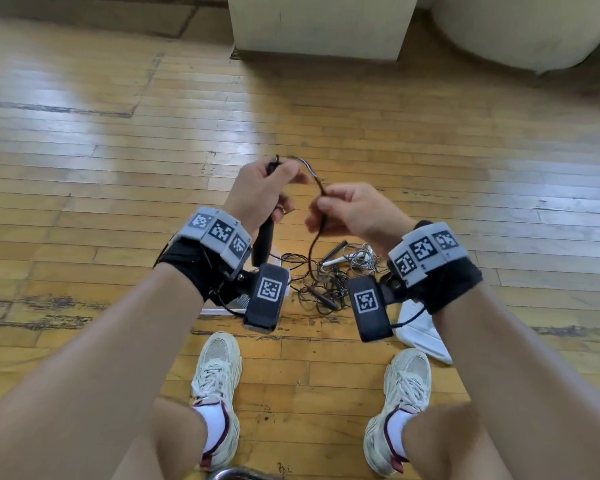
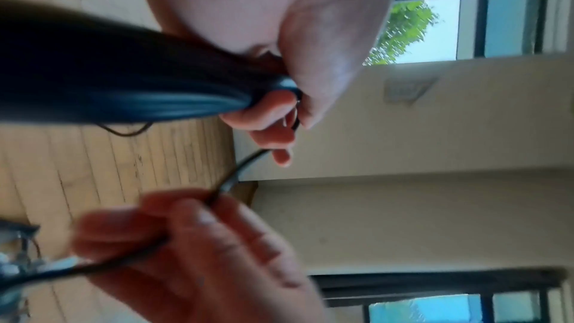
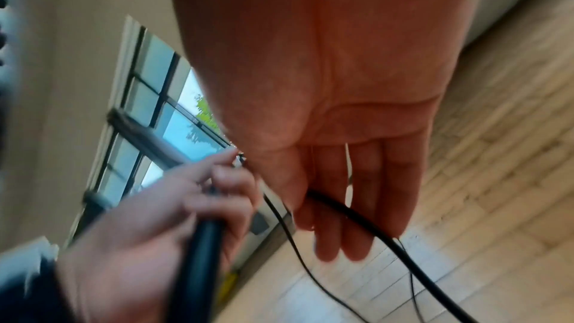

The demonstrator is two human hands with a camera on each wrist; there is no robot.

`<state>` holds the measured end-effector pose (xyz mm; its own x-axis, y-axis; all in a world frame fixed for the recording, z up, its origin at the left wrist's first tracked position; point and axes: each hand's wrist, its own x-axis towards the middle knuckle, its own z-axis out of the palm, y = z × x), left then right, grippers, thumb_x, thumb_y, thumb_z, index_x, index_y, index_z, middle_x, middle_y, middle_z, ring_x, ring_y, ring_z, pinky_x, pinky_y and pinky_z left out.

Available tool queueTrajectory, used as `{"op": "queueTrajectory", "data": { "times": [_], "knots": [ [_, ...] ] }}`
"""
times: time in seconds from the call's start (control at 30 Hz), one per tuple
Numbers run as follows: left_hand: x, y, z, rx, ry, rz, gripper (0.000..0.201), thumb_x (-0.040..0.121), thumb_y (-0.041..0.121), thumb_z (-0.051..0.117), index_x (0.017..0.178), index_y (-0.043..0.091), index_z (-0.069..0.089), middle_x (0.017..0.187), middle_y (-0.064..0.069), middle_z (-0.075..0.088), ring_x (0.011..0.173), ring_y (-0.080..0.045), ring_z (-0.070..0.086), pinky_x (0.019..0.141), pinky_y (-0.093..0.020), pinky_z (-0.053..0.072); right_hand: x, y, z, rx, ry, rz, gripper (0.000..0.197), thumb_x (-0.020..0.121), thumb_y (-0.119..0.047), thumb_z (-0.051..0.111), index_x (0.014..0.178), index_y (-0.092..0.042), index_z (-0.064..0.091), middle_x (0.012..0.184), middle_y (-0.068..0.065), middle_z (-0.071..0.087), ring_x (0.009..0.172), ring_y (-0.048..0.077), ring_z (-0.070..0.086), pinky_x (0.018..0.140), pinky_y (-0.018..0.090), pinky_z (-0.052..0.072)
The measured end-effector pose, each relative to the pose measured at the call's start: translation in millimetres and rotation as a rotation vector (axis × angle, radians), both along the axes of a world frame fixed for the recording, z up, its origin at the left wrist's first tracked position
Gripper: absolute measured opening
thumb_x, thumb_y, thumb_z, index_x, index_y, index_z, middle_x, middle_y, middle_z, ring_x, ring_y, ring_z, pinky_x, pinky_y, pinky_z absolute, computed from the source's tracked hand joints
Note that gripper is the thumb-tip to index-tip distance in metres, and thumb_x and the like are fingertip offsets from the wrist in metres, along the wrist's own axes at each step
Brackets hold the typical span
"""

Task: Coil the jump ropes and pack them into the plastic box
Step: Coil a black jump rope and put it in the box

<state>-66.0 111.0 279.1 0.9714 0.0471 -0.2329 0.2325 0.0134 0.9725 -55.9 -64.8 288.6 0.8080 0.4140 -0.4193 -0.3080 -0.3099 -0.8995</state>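
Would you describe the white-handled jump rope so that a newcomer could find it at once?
On the wooden floor, ahead of the person's shoes, lies a tangle of ropes. The white-handled jump rope lies at its far right edge, below the right hand; its handle and pale cord stand out from the dark ropes.

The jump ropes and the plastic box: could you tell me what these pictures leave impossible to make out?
- Plastic box: head view, only white pieces show behind the wrists; its shape and contents are hidden.
- Rope pile on the floor: head view, too tangled and small to count the ropes.
- Black handle: its top is hidden inside the left hand.
- Right hand: right wrist view, motion blur hides how its fingertips hold the cord.
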Motion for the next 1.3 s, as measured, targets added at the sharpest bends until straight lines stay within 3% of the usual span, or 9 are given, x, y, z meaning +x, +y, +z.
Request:
{"op": "queueTrajectory", "data": {
  "times": [0.2,0.33,0.5,0.67,0.83,1.03,1.13,1.23,1.3],
  "knots": [
    [-11.1,-10.9,-5.4,0.153,0.133,-0.395,0.024,0.098,0.027,0.061,0.11,0.006,0.065,0.103,-0.006,0.074,0.059,-0.01,0.057,0.04,-0.017,0.038,15.9,-11.6,6.8,0.67,0.141,-0.482,0.018,0.106,-0.01,0.042,0.111,-0.001,0.057,0.088,0.011,0.07,0.091,0.026,0.07,0.082,0.036,0.06],
    [-16.8,-19.4,-10.7,0.271,0.098,-0.44,0.015,0.098,0.016,0.061,0.101,0.002,0.066,0.084,-0.006,0.074,0.067,-0.016,0.06,0.04,-0.02,0.038,20.4,-13.0,5.0,0.824,0.209,-0.565,0.02,0.107,-0.01,0.04,0.115,0.002,0.054,0.092,0.015,0.068,0.093,0.028,0.069,0.08,0.033,0.06],
    [-17.0,-25.0,-10.0,0.215,0.031,-0.335,0.009,0.097,0.012,0.061,0.093,0.005,0.066,0.072,-0.003,0.07,0.062,-0.016,0.058,0.04,-0.02,0.036,18.4,-12.3,-0.6,0.582,0.172,-0.469,0.029,0.107,-0.016,0.04,0.116,0.003,0.06,0.107,0.018,0.072,0.103,0.029,0.07,0.088,0.035,0.059],
    [-7.4,-14.5,-3.2,-0.033,0.053,-0.101,0.018,0.098,0.02,0.06,0.095,0.003,0.064,0.077,-0.006,0.069,0.058,-0.013,0.055,0.044,-0.016,0.039,6.8,-3.7,-0.2,-0.009,0.026,0.003,0.021,0.103,-0.014,0.048,0.11,-0.013,0.067,0.118,0.013,0.07,0.115,0.024,0.064,0.104,0.039,0.049],
    [-1.2,-3.0,-5.0,-0.18,0.046,0.077,0.019,0.099,0.02,0.06,0.101,0.002,0.063,0.079,-0.006,0.068,0.064,-0.014,0.059,0.043,-0.017,0.038,-1.5,2.4,-2.4,-0.202,-0.062,0.195,0.014,0.102,-0.014,0.053,0.108,-0.013,0.065,0.105,0.005,0.075,0.099,0.014,0.07,0.095,0.034,0.053],
    [-6.6,-7.5,-10.0,0.017,0.092,-0.204,0.036,0.1,0.039,0.052,0.105,0.006,0.067,0.093,-0.003,0.074,0.066,-0.008,0.063,0.043,-0.017,0.037,10.6,-4.8,6.4,0.366,0.106,-0.29,0.017,0.104,-0.011,0.048,0.109,-0.002,0.062,0.091,0.011,0.074,0.09,0.024,0.073,0.081,0.035,0.061],
    [-11.0,-13.1,-11.6,0.12,0.119,-0.402,0.027,0.096,0.032,0.06,0.108,0.008,0.066,0.103,-0.005,0.075,0.077,-0.01,0.065,0.043,-0.015,0.037,16.2,-10.7,6.0,0.69,0.187,-0.472,0.018,0.106,-0.009,0.044,0.114,0.001,0.056,0.086,0.011,0.07,0.087,0.025,0.071,0.077,0.033,0.06],
    [-14.7,-17.2,-11.3,0.24,0.104,-0.443,0.019,0.097,0.022,0.061,0.102,0.005,0.066,0.086,-0.003,0.075,0.064,-0.006,0.063,0.043,-0.018,0.038,18.7,-13.8,6.0,0.803,0.207,-0.552,0.019,0.106,-0.01,0.043,0.116,0.001,0.054,0.091,0.014,0.069,0.089,0.026,0.071,0.079,0.031,0.06],
    [-14.1,-17.9,-11.5,0.206,0.115,-0.353,0.015,0.099,0.022,0.06,0.097,0.007,0.063,0.077,-0.006,0.074,0.061,-0.014,0.062,0.047,-0.024,0.036,19.0,-15.3,3.7,0.756,0.206,-0.542,0.023,0.106,-0.012,0.042,0.118,0.002,0.056,0.102,0.018,0.071,0.095,0.027,0.071,0.083,0.032,0.06]
  ]
}}
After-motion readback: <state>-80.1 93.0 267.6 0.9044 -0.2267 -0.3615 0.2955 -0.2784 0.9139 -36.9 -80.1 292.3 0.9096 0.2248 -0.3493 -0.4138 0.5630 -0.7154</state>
